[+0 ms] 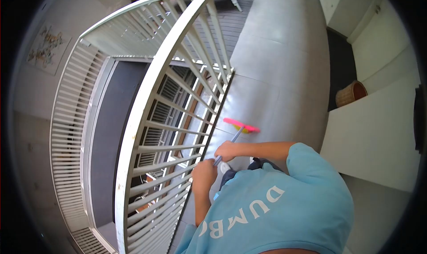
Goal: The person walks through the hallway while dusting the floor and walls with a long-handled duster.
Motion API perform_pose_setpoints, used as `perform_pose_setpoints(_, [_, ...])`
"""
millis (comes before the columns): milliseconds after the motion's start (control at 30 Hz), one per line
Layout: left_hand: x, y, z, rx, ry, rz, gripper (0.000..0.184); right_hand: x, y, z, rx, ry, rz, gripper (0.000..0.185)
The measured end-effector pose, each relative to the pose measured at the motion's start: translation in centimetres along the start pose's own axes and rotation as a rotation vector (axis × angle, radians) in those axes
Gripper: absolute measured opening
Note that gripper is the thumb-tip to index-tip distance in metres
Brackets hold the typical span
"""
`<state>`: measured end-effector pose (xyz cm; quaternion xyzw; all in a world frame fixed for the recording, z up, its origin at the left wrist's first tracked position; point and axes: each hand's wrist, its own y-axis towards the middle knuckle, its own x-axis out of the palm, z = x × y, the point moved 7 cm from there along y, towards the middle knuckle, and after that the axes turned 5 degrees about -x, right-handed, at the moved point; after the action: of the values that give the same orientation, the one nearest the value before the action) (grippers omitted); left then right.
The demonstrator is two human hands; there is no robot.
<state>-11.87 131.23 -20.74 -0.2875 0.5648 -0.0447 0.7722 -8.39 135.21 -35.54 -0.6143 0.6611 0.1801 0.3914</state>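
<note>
Both of my hands grip the grey handle (pixel 237 135) of a broom. My left hand (pixel 205 173) is closed round the upper end of the handle, close to the white railing (pixel 147 89). Farther down the handle, my right hand (pixel 226 151) is wrapped round it. The pink broom head (pixel 249 128), with some yellow-green under it, is on the grey tiled floor (pixel 284 76) beyond my hands, near the foot of the railing.
Below the railing on the left is a lower level. A wicker basket (pixel 351 94) stands at the right beside a white surface (pixel 369 143). Wooden decking (pixel 218 32) and a white-legged piece of furniture (pixel 234 1) are at the top. My shoe (pixel 225 167) shows below my hands.
</note>
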Motion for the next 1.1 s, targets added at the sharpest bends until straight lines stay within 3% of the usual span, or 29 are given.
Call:
perform_pose_setpoints(33, [2.3, 2.5, 0.4, 0.052, -0.036, 0.004, 0.023, 0.6, -0.4, 3.4, 0.105, -0.028, -0.057, 0.023])
perform_pose_setpoints(200, [14.1, 15.6, 7.5, 0.308, -0.174, -0.121, 0.024, 2.1, -4.9, 20.3, 0.572, -0.156, 0.168, 0.013])
perform_pose_setpoints(233, [15.7, 17.5, 9.0, 0.440, -0.205, -0.036, 0.026, 1.9, -6.5, 22.4, 0.702, -0.126, 0.238, 0.012])
perform_pose_setpoints(267, [15.9, 17.6, 10.5, 0.350, -0.373, -0.271, 0.031, 1.5, -7.8, 23.0, 0.725, -0.121, 0.258, 0.012])
perform_pose_setpoints(333, [15.6, 17.6, 11.8, 0.186, -0.708, -0.675, 0.048, -2.1, -10.4, 22.8, 0.728, -0.303, 0.501, 0.012])
perform_pose_setpoints(400, [14.5, 18.0, 12.6, 0.087, -0.925, -1.024, 0.076, -4.1, -11.4, 22.6, 0.778, -0.322, 0.613, 0.012])
perform_pose_setpoints(533, [11.0, 20.7, 13.1, 0.100, -0.877, -1.121, 0.094, -7.1, -10.3, 19.2, 0.970, -0.284, 0.546, 0.017])
perform_pose_setpoints(600, [9.6, 20.3, 13.8, 0.178, -0.630, -1.165, 0.097, -7.8, -11.1, 16.5, 1.066, -0.149, 0.613, 0.024])
perform_pose_setpoints(667, [7.4, 17.3, 15.2, 0.410, -0.362, -1.248, 0.081, -7.7, -12.0, 13.9, 1.109, 0.066, 0.576, 0.026])
perform_pose_setpoints(733, [4.3, 12.8, 16.3, 0.514, -0.050, -1.286, 0.074, -7.3, -13.1, 10.3, 1.107, 0.095, 0.722, 0.021])
perform_pose_setpoints(833, [6.9, 10.4, 16.2, 0.549, 0.188, -1.410, 0.066, -3.9, -15.2, 6.7, 1.235, 0.165, 0.829, 0.021])
perform_pose_setpoints(933, [14.0, 8.2, 16.4, 0.712, 0.550, -1.481, 0.072, 2.4, -18.4, 3.6, 1.412, 0.220, 0.887, 0.026])
perform_pose_setpoints(967, [18.6, 8.0, 16.8, 0.991, 0.620, -1.383, 0.074, 4.9, -20.0, 2.7, 1.471, 0.247, 0.912, 0.029])
perform_pose_setpoints(1067, [23.4, 1.6, 15.3, 0.629, 0.742, -1.576, 0.075, 13.8, -22.7, -1.1, 1.673, 0.500, 0.908, 0.036])
perform_pose_setpoints(1100, [26.3, 0.0, 14.4, 0.660, 0.853, -1.585, 0.066, 16.3, -23.4, -2.6, 1.708, 0.539, 0.921, 0.036])
